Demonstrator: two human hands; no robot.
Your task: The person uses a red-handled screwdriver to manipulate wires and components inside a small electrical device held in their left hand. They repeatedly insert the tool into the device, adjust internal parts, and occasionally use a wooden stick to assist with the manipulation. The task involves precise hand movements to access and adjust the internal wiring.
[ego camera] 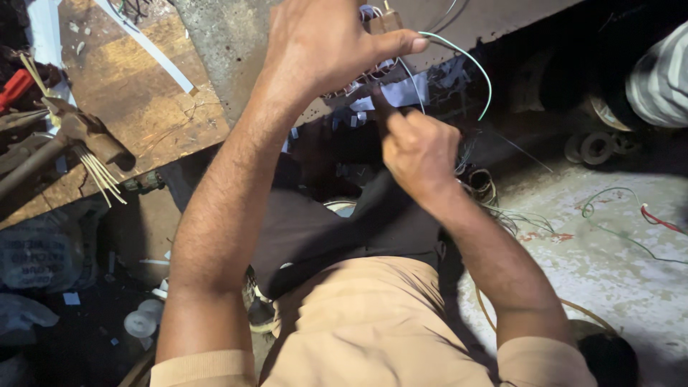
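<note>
My left hand reaches up and forward, its thumb and fingers closed on a small brownish part with white-wrapped windings at the top of the view. A thin green wire arcs from that part down to the right. My right hand is just below, fingers pinched together on a thin wire that runs up toward the part. Both forearms cross over my lap, which is covered by a tan shirt and dark cloth.
A wooden board with a hammer and pale sticks lies at left. A red-handled tool is at the far left. Loose green and red wires lie on the concrete floor at right. Another person's striped sleeve shows at top right.
</note>
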